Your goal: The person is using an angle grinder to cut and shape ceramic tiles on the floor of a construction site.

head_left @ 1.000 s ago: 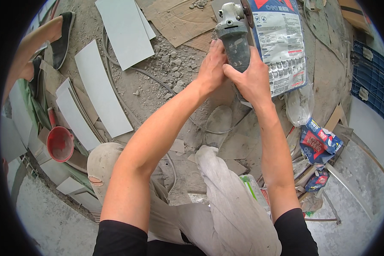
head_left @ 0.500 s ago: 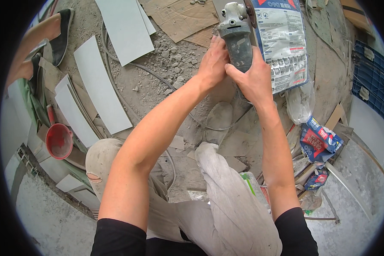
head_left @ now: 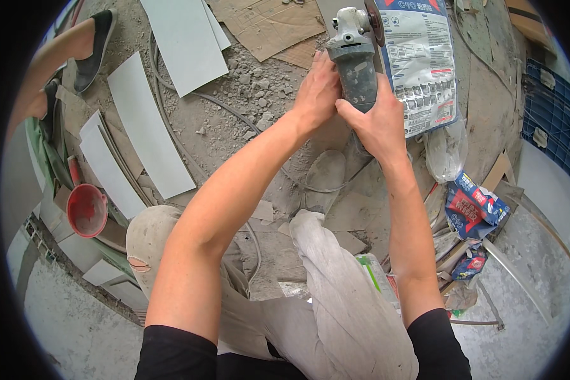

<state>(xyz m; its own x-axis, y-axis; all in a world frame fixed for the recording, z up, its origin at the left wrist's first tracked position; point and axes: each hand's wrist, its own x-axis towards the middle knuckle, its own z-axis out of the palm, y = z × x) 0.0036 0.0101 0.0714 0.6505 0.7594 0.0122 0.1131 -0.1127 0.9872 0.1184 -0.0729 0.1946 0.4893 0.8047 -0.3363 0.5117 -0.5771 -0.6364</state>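
An angle grinder with a dark body and grey metal head lies between my two hands at the top of the view. Its disc stands edge-on at the upper right of the head. My right hand is closed around the rear of the body, thumb on top. Against the left side rests my left hand, its fingers bent along the casing and their tips partly hidden. A white and blue printed bag lies just right of the grinder. The grinder's cord curves over the floor below.
White tile strips and grey rubble lie to the left, cardboard beyond. A red scoop stands far left, near another person's shoe. Crumpled bags and a blue plastic crate are on the right.
The grinder has shifted slightly to the right and its head has tipped a little, both hands staying on it. At the upper left, the other person's foot has moved slightly right.
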